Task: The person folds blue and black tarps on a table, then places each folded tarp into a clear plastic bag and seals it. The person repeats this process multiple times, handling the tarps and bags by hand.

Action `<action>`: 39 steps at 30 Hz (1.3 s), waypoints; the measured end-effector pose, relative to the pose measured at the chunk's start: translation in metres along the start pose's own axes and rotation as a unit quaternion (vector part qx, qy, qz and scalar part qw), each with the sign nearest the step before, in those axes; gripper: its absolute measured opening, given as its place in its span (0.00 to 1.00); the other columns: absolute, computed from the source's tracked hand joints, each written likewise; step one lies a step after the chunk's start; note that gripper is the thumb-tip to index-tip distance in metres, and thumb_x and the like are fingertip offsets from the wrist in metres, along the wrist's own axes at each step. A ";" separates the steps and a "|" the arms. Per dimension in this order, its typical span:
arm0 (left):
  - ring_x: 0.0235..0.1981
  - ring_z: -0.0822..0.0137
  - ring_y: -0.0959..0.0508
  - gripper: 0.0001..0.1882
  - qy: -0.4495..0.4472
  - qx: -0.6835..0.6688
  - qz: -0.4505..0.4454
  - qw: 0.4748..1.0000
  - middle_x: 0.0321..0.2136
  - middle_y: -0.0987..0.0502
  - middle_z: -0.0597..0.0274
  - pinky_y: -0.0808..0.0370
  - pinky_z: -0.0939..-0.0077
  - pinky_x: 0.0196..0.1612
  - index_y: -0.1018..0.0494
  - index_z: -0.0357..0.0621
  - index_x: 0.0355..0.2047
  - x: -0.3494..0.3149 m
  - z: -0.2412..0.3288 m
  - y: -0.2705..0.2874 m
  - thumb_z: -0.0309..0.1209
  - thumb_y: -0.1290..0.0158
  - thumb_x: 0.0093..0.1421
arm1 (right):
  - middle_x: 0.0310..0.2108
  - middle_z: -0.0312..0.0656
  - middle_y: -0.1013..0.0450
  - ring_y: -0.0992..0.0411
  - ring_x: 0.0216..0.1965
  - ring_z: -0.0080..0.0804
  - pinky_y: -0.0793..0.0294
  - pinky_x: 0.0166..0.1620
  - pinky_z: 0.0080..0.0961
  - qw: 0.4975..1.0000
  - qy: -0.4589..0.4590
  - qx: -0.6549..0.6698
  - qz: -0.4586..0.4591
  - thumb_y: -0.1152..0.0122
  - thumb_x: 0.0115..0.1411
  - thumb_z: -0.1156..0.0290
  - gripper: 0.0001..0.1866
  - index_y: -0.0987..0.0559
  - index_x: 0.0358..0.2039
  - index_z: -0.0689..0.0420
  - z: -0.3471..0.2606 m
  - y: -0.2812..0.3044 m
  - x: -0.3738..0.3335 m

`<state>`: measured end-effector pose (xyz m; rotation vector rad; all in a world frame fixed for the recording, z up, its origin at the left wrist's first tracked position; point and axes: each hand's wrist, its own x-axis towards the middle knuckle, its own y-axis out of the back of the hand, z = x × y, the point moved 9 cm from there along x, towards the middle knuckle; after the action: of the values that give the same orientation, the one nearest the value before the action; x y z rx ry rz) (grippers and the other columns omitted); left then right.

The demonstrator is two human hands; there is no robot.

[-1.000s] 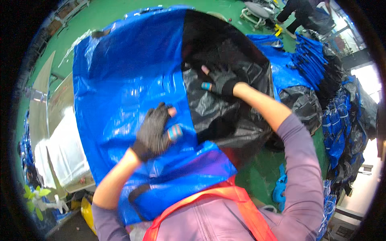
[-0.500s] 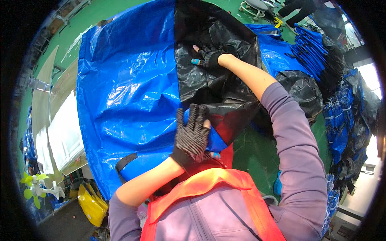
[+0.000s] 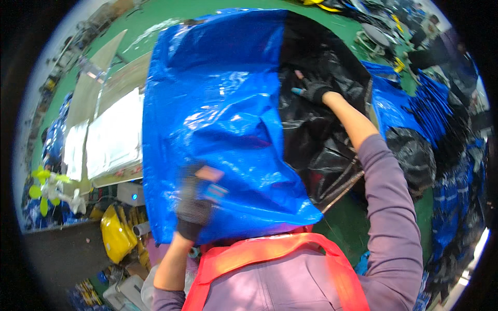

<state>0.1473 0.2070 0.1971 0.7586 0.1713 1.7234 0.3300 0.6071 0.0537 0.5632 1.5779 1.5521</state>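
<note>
A big glossy sheet spreads in front of me, its blue part [image 3: 218,98] on the left and its black part [image 3: 316,145] on the right, wrinkled around the seam between them. My right hand [image 3: 314,90], in a dark fingertip-less glove, lies on the black part with its fingers stretched to the left. Over the lower left of the blue part is my left hand [image 3: 196,199], gloved too. Motion smears its fingers, so I cannot tell whether they hold anything or touch the sheet.
White sheets [image 3: 114,135] lie on a table at the left, near a small green-bladed fan [image 3: 45,189]. A yellow bag [image 3: 116,233] sits below. Blue and black bundles [image 3: 433,106] are piled at the right, with a stool [image 3: 374,37] behind on the green floor.
My left hand has moved left across the blue part, away from the seam, and the near corner there lies flatter. The black strap near that edge is out of sight. The whole view has shifted.
</note>
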 end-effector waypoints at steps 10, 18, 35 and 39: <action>0.36 0.56 0.21 0.28 0.546 0.002 0.104 0.832 0.35 0.20 0.51 0.25 0.63 0.43 0.26 0.34 0.47 -0.196 -0.172 0.180 0.45 0.40 0.54 | 0.69 0.49 0.55 0.57 0.70 0.49 0.60 0.68 0.50 0.996 0.085 -0.031 0.020 0.59 0.58 0.32 0.42 0.46 0.68 0.40 0.004 0.025 -0.035; 0.56 0.44 0.32 0.24 -0.034 0.231 -0.058 0.971 0.53 0.30 0.46 0.38 0.53 0.60 0.29 0.48 0.52 0.035 -0.020 0.000 0.40 0.44 0.55 | 0.67 0.52 0.50 0.54 0.69 0.52 0.65 0.64 0.66 0.999 0.028 0.019 -0.007 0.64 0.58 0.30 0.41 0.46 0.67 0.38 -0.005 0.019 -0.019; 0.48 0.44 0.28 0.38 0.057 0.222 0.146 0.962 0.46 0.28 0.38 0.33 0.54 0.50 0.34 0.33 0.50 0.171 -0.138 0.081 0.56 0.47 0.53 | 0.65 0.59 0.48 0.51 0.66 0.58 0.61 0.67 0.52 0.969 0.016 0.065 0.236 0.57 0.62 0.42 0.40 0.48 0.68 0.52 0.036 0.028 0.042; 0.41 0.49 0.25 0.37 0.314 0.044 0.131 0.939 0.41 0.25 0.40 0.28 0.58 0.44 0.32 0.31 0.48 0.205 -0.326 0.171 0.56 0.47 0.54 | 0.62 0.58 0.43 0.48 0.65 0.57 0.58 0.67 0.51 0.978 -0.006 0.065 0.199 0.55 0.62 0.45 0.37 0.44 0.66 0.52 0.038 0.028 0.037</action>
<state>-0.1985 0.4307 0.1079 0.2731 0.6095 2.1837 0.3334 0.6634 0.0762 1.0095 1.6330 1.7357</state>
